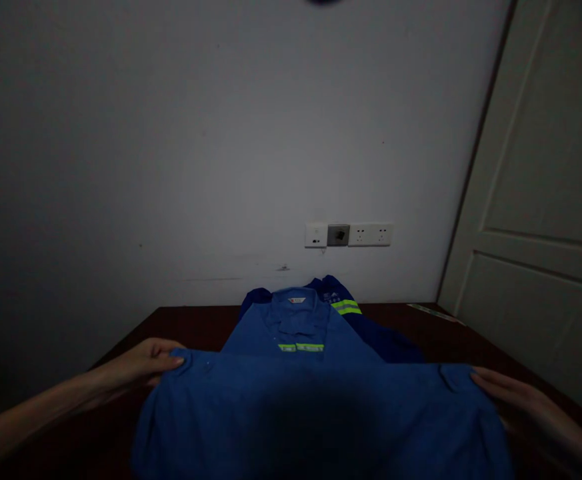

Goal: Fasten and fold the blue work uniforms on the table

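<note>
A blue work jacket (298,327) lies with its collar toward the wall, a white label inside the neck and a yellow-green reflective strip across the chest. Its near end, the hem (315,377), is stretched out wide between my two hands. My left hand (155,360) pinches the hem's left corner between thumb and fingers. At the right corner my right hand (508,393) grips the cloth, with its thumb partly hidden. Darker blue clothing (335,293) with a yellow-green reflective band lies under the jacket and sticks out at its far side.
The dark red-brown table (185,323) reaches to a pale wall (221,167). Sockets and a switch plate (348,235) sit low on that wall. On the right stands a panelled door (545,200). A thin flat strip (435,313) lies near the table's far right corner.
</note>
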{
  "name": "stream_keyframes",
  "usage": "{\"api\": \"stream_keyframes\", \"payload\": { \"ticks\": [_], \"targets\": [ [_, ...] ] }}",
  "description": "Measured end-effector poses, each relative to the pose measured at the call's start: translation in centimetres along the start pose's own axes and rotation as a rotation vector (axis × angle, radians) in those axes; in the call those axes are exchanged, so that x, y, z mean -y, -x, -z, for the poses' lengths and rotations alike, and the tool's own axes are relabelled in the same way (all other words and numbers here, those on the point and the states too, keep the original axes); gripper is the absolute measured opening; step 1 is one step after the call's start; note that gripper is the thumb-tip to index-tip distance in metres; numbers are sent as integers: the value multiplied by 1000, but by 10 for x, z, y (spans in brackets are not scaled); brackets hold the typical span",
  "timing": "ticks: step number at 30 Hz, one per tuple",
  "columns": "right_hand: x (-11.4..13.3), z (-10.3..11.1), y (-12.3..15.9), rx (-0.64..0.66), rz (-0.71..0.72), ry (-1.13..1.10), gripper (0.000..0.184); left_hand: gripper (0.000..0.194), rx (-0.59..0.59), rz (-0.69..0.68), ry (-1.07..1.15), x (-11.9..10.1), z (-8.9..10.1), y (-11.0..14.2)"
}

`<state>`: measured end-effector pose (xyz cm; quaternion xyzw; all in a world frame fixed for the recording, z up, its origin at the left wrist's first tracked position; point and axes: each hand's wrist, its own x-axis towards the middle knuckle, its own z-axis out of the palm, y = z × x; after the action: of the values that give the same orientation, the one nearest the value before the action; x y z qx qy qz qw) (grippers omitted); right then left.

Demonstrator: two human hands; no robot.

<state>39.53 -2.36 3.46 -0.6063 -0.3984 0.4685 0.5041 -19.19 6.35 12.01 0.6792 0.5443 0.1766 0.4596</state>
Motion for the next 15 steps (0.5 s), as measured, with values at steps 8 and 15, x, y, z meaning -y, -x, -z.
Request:
{"api": "stream_keyframes", "payload": {
  "ticks": [8, 15],
  "targets": [
    [3, -14, -74, -52, 173, 161, 29, 39, 31, -96, -96, 21, 33, -86],
    [16, -44, -195, -171, 329, 445, 29, 25, -203, -84, -207, 22, 59, -206]
  ]
}}
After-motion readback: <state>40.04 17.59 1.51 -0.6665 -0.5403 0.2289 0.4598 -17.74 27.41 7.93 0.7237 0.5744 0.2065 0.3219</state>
